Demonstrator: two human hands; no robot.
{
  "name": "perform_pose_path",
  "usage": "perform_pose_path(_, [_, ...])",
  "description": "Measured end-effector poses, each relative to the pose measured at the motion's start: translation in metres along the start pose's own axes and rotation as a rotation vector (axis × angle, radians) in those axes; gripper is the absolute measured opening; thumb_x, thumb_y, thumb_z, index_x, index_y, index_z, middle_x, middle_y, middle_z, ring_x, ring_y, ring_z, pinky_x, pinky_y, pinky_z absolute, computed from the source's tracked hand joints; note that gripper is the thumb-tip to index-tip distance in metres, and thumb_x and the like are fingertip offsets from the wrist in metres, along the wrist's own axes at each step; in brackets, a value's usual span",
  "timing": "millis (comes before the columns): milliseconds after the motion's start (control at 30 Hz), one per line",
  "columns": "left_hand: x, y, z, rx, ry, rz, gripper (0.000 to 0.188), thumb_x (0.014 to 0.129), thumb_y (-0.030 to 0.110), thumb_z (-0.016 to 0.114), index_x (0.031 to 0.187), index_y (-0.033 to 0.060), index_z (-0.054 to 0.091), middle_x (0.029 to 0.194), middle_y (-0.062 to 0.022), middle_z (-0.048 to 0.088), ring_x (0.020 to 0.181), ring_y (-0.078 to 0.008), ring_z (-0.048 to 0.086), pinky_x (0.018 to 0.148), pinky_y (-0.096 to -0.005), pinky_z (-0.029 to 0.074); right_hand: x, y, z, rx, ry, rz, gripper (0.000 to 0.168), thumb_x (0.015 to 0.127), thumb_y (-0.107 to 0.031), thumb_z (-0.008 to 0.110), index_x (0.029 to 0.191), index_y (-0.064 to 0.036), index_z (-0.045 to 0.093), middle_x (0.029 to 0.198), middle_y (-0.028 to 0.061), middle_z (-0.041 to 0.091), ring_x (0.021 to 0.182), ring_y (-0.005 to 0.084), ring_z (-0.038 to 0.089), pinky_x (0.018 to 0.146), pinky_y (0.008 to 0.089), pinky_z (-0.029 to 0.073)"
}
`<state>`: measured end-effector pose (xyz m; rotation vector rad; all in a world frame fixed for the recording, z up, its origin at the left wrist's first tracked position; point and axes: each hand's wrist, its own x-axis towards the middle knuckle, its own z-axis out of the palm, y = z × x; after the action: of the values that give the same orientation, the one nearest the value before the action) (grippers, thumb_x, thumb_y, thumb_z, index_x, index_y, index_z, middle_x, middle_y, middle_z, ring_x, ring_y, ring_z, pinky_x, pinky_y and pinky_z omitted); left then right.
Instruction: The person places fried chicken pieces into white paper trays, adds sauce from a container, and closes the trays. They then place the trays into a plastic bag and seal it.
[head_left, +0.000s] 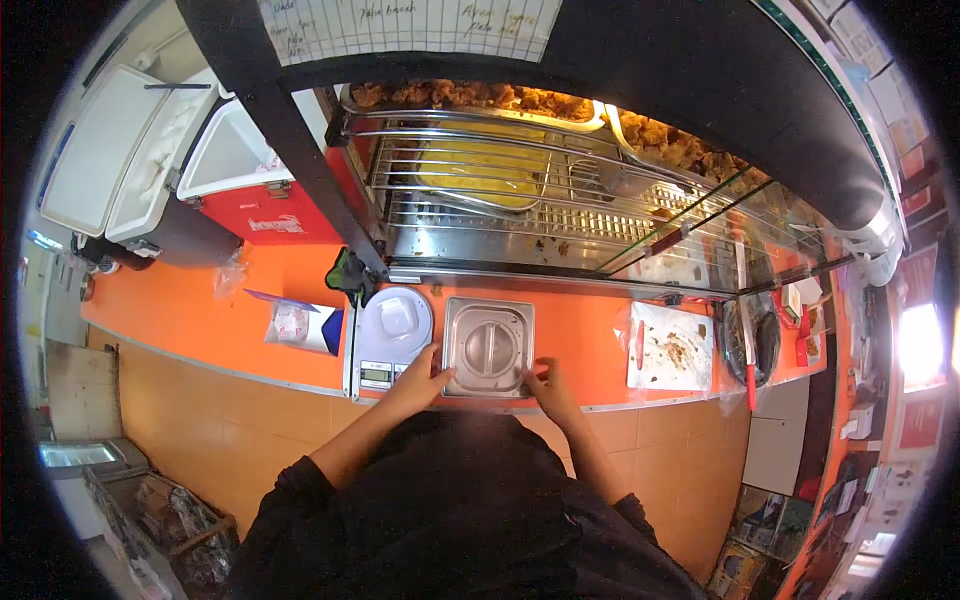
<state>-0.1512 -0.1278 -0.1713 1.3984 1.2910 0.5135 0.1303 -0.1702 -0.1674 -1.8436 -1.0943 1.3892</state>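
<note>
In front of me a lidded stainless steel food pan (489, 315) rests on the orange counter (577, 352). Its square lid (490, 351) has a recessed round middle crossed by a bar handle. My left hand (418, 381) grips the pan's left side near the front corner. At the opposite side, my right hand (552, 388) holds the rim with its thumb and curled fingers. Just left of the pan is a white digital kitchen scale (420, 300), bearing a small clear plastic container (397, 318). The pan's contents are hidden by the lid.
Behind the counter edge stands a display warmer with wire racks (480, 187) and fried chicken (450, 95). A stained white cutting board (671, 345) and a red-handled knife (750, 360) lie right. Leftward are a paper box (307, 326) and an open red cooler (259, 214).
</note>
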Motion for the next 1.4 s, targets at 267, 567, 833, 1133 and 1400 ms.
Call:
perform_pose_path(267, [-0.004, -0.016, 0.009, 0.107, 0.132, 0.089, 0.059, 0.094, 0.016, 0.054, 0.144, -0.0058, 0.032, 0.128, -0.0274, 0.051, 0.119, -0.0359, 0.052, 0.103, -0.0403, 0.041, 0.0, -0.075, 0.055, -1.045, 0.393, -0.593, 0.033, 0.082, -0.037, 0.066, 0.08, -0.004, 0.071, 0.098, 0.0157, 0.06, 0.097, 0.0342, 0.056, 0.082, 0.0478, 0.041])
perform_pose_path(567, [-0.032, -0.025, 0.001, -0.093, 0.148, 0.08, 0.051, 0.096, 0.018, 0.053, 0.141, -0.0023, 0.039, 0.128, -0.0225, 0.052, 0.12, -0.0307, 0.052, 0.103, -0.0393, 0.041, 0.008, -0.07, 0.002, -0.91, 0.333, -0.615, 0.032, 0.086, -0.034, 0.065, 0.074, -0.004, 0.07, 0.093, 0.0124, 0.061, 0.087, 0.0327, 0.059, 0.078, 0.0463, 0.043])
perform_pose_path(833, [-0.028, -0.028, 0.034, -0.303, 0.072, 0.052, 0.053, 0.1, 0.024, 0.054, 0.143, -0.0006, 0.037, 0.134, -0.0199, 0.052, 0.123, -0.0256, 0.051, 0.103, -0.0373, 0.041, 0.012, -0.071, 0.01, -1.055, 0.325, -0.574, 0.032, 0.083, -0.037, 0.069, 0.078, -0.006, 0.069, 0.095, 0.0137, 0.059, 0.092, 0.0332, 0.057, 0.078, 0.0461, 0.043])
perform_pose_path(1133, [-0.062, -0.063, -0.01, 0.758, 0.218, 0.208, 0.044, 0.088, 0.018, 0.064, 0.13, 0.0079, 0.056, 0.094, -0.0144, 0.054, 0.088, -0.0328, 0.055, 0.075, -0.0437, 0.047, 0.02, -0.058, -0.051, -1.056, 0.473, -0.445, 0.028, 0.083, -0.032, 0.067, 0.082, -0.005, 0.069, 0.099, 0.0173, 0.059, 0.096, 0.0366, 0.057, 0.08, 0.05, 0.043])
perform_pose_path(1400, [-0.072, -0.076, 0.001, 0.843, 0.339, 0.298, 0.047, 0.087, 0.028, 0.064, 0.13, 0.0114, 0.058, 0.093, -0.0108, 0.053, 0.092, -0.0286, 0.054, 0.071, -0.0422, 0.046, 0.049, 0.039, -0.124, -1.169, 0.597, -0.196, 0.034, 0.089, -0.036, 0.062, 0.09, -0.003, 0.071, 0.104, 0.0207, 0.06, 0.097, 0.038, 0.06, 0.082, 0.0513, 0.046])
